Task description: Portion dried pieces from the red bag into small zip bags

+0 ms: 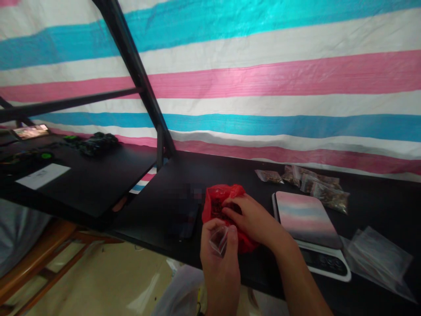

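Observation:
My left hand (221, 259) is closed around a small clear plastic bag (219, 240), its mouth spread between thumb and fingers. Just beyond it, a red plastic bag (210, 193) stands open on the black table, with small dark brown dried pieces (216, 208) inside. My right hand (248, 215) reaches into the red bag from the right. Its thumb and fingers curl toward each other among the pieces, and the fingertips are partly hidden. To the right of that hand sits a kitchen scale (305, 219) with a shiny, reflective plate and nothing on it.
Several small filled clear bags (329, 195) lie behind the scale. Flat clear bags (378, 254) are stacked to its right. A dark flat object (184, 224) lies left of the red bag. A metal frame post (138, 74) rises by the striped sheet (263, 74). A wooden chair (49, 254) stands lower left.

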`<action>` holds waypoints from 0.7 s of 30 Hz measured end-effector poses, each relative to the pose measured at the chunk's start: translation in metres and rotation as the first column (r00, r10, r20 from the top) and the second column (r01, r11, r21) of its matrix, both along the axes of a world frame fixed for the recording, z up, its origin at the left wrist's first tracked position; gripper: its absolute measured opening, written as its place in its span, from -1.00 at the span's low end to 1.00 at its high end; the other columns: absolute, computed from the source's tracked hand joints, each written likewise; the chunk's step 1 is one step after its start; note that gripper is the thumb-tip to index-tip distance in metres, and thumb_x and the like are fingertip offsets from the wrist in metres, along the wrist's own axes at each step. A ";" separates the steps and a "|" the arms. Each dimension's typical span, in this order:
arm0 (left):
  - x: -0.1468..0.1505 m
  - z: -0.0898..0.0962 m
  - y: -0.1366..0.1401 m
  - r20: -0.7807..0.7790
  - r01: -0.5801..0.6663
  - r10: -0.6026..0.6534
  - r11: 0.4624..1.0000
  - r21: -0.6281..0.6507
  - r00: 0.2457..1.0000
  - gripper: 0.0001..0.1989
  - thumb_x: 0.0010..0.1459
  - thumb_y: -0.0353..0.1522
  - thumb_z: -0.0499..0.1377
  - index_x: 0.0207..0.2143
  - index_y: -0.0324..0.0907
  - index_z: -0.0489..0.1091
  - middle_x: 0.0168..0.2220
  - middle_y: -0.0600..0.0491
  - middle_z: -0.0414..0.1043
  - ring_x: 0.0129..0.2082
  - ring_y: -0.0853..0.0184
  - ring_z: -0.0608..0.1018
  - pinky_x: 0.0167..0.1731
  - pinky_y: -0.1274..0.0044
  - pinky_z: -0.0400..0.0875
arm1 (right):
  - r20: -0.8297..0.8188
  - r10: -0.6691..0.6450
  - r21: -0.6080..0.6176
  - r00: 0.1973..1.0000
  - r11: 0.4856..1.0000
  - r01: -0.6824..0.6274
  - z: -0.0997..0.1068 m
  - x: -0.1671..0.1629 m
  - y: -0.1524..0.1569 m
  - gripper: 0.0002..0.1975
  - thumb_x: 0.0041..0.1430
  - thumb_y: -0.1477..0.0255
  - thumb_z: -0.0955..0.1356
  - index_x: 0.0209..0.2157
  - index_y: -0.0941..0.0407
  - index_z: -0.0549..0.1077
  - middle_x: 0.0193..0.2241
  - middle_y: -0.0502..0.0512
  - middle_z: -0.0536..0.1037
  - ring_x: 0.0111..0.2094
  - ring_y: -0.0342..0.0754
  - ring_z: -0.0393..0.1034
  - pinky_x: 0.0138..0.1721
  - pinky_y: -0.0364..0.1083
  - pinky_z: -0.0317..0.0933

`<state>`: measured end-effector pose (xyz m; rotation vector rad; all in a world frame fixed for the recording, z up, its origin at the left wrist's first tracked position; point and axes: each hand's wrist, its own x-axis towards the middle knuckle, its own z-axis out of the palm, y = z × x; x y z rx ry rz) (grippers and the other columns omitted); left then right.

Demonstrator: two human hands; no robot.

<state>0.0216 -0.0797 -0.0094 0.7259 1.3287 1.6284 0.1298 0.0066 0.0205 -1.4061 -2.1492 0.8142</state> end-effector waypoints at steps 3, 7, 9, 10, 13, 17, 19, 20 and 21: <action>0.002 -0.001 -0.005 -0.051 0.025 -0.026 1.000 -0.003 0.998 -0.67 0.15 -0.13 0.42 -0.24 -0.14 0.45 -0.35 0.08 0.51 -0.41 0.39 0.54 -0.39 0.61 0.50 | 0.093 -0.081 -0.002 0.992 0.997 0.081 0.006 0.015 -0.004 -0.83 0.42 0.41 0.38 -0.15 0.07 0.67 -0.10 0.16 0.72 -0.02 0.10 0.55 0.05 0.00 0.27; 0.006 0.004 -0.014 -0.074 0.051 -0.051 0.999 -0.014 0.996 -0.67 0.14 -0.11 0.42 -0.26 -0.13 0.45 -0.38 0.09 0.49 -0.43 0.37 0.55 -0.40 0.59 0.51 | 0.049 -0.114 -0.002 0.992 0.993 0.114 0.011 0.019 -0.003 -0.82 0.42 0.40 0.37 -0.15 0.05 0.66 -0.14 0.13 0.73 -0.12 0.07 0.60 -0.02 -0.03 0.31; 0.008 0.008 -0.017 -0.067 0.035 -0.037 0.999 -0.024 0.997 -0.67 0.13 -0.10 0.41 -0.28 -0.12 0.45 -0.38 0.10 0.48 -0.43 0.37 0.54 -0.40 0.59 0.51 | -0.015 -0.147 0.050 0.989 0.988 0.147 0.009 0.011 0.001 -0.82 0.44 0.39 0.37 -0.07 0.05 0.64 -0.07 0.13 0.73 -0.06 0.07 0.60 0.03 -0.03 0.31; 0.008 0.009 -0.017 -0.066 0.025 -0.027 0.999 -0.029 0.997 -0.67 0.14 -0.10 0.41 -0.28 -0.12 0.45 -0.38 0.11 0.48 -0.43 0.38 0.54 -0.40 0.60 0.51 | -0.022 -0.166 0.083 0.986 0.982 0.167 0.007 0.006 0.003 -0.82 0.43 0.40 0.37 -0.03 0.05 0.62 -0.03 0.14 0.72 -0.01 0.08 0.59 0.07 -0.02 0.30; 0.005 0.010 -0.015 -0.084 0.014 -0.017 0.999 -0.029 0.996 -0.68 0.15 -0.12 0.40 -0.26 -0.13 0.45 -0.38 0.10 0.49 -0.42 0.38 0.54 -0.39 0.60 0.50 | 0.028 -0.174 0.130 0.984 0.977 0.169 0.000 -0.007 0.009 -0.81 0.41 0.44 0.40 0.00 0.06 0.61 0.02 0.15 0.70 0.07 0.12 0.57 0.12 0.01 0.29; -0.001 0.006 -0.008 -0.090 0.019 -0.021 1.000 -0.023 0.996 -0.63 0.11 -0.09 0.42 -0.26 -0.15 0.45 -0.37 0.05 0.53 -0.40 0.34 0.58 -0.39 0.57 0.53 | 0.030 -0.141 0.079 0.990 0.987 0.138 -0.003 -0.009 0.009 -0.82 0.40 0.45 0.41 -0.03 0.05 0.63 0.00 0.11 0.72 0.05 0.11 0.59 0.10 0.01 0.31; -0.003 0.004 -0.006 -0.065 0.010 -0.011 1.000 -0.021 0.998 -0.60 0.08 -0.07 0.44 -0.27 -0.16 0.45 -0.36 0.04 0.53 -0.41 0.34 0.58 -0.40 0.56 0.53 | 0.004 -0.107 0.042 0.994 0.993 0.106 -0.002 -0.006 0.007 -0.83 0.39 0.45 0.42 -0.04 0.04 0.63 -0.01 0.10 0.73 0.04 0.08 0.60 0.09 -0.01 0.31; -0.003 0.003 -0.005 -0.056 -0.004 0.003 1.000 -0.019 0.998 -0.59 0.08 -0.06 0.45 -0.27 -0.16 0.45 -0.37 0.05 0.53 -0.41 0.34 0.58 -0.40 0.57 0.53 | -0.006 -0.082 0.026 0.997 0.996 0.082 -0.001 -0.005 0.006 -0.83 0.38 0.45 0.42 -0.05 0.04 0.64 -0.02 0.10 0.73 0.02 0.07 0.60 0.08 -0.02 0.31; -0.003 0.002 -0.005 -0.051 -0.026 0.025 1.000 -0.013 0.998 -0.58 0.08 -0.05 0.45 -0.27 -0.15 0.45 -0.38 0.06 0.52 -0.42 0.35 0.57 -0.41 0.57 0.52 | -0.009 -0.060 0.012 0.998 0.998 0.060 0.000 -0.003 0.004 -0.84 0.38 0.44 0.43 -0.06 0.04 0.64 -0.04 0.09 0.73 -0.01 0.05 0.61 0.06 -0.03 0.31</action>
